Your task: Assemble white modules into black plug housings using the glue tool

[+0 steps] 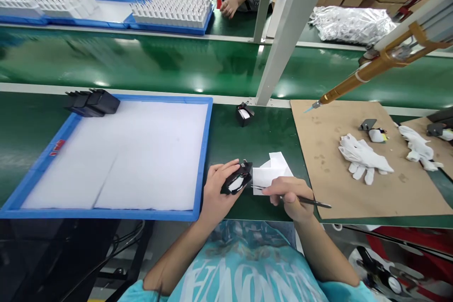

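A small black device (pixel 243 170) with a white patch inside its open side is held in my left hand (pixel 220 193), just right of the tray. My right hand (pixel 292 197) is closed on a pair of dark tweezers (pixel 314 202), whose silvery tips point left over white paper sheets (pixel 274 172) and end close to the device. The sheets lie on the green table, partly under my right hand. Farther back stands another small black part (pixel 244 114) with a white face.
A blue-rimmed tray (pixel 203 151) lies at left, black adapters (pixel 92 103) on its back corner. At right, brown cardboard (pixel 332 188) holds white gloves (pixel 364 156) under a hanging orange-brown tool (pixel 364 74). A metal post (pixel 290 33) rises behind. Beyond the conveyor, a person's hand (pixel 229 6) rests.
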The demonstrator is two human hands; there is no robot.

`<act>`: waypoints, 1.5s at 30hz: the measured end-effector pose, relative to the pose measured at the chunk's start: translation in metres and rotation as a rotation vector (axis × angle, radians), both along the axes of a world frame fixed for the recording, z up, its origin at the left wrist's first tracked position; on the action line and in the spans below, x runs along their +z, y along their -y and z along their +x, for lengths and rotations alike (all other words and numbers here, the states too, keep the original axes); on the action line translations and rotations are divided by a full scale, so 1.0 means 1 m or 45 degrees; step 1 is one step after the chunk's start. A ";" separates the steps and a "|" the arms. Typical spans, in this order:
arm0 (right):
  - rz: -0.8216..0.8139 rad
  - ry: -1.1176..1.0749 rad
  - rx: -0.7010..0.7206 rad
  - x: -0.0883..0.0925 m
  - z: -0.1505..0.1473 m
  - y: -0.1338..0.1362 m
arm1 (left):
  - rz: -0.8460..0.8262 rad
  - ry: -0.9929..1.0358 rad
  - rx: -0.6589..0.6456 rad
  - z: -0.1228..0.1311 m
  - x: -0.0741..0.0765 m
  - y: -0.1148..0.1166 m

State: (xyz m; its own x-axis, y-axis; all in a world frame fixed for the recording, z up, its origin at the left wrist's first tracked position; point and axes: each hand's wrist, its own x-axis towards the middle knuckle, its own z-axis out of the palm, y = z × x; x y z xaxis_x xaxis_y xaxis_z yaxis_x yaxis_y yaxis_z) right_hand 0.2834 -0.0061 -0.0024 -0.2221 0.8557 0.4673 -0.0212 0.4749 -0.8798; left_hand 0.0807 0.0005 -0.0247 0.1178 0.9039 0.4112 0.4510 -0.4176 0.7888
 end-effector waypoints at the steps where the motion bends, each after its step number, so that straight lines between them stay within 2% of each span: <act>1: -0.053 0.023 -0.003 -0.001 0.000 0.001 | 0.017 -0.011 -0.007 0.000 0.000 0.000; 5: -0.352 -0.062 -0.100 -0.002 0.000 0.006 | 0.111 -0.023 -0.077 -0.002 0.000 -0.001; 10: -0.492 -0.130 -0.049 -0.008 -0.003 0.009 | 0.130 -0.026 -0.124 -0.003 -0.002 -0.001; 26: -0.567 -0.082 0.066 -0.006 -0.004 0.008 | 0.205 -0.044 -0.189 -0.003 0.000 -0.002; 32: -0.672 -0.058 0.086 -0.006 -0.005 0.009 | 0.218 -0.034 -0.206 -0.003 0.000 -0.002; 37: -0.687 -0.055 0.157 -0.005 -0.006 0.009 | 0.158 -0.019 -0.267 -0.002 0.001 -0.003; 45: -0.679 -0.111 0.188 -0.007 -0.007 0.008 | -0.060 0.085 -0.363 0.001 0.002 -0.003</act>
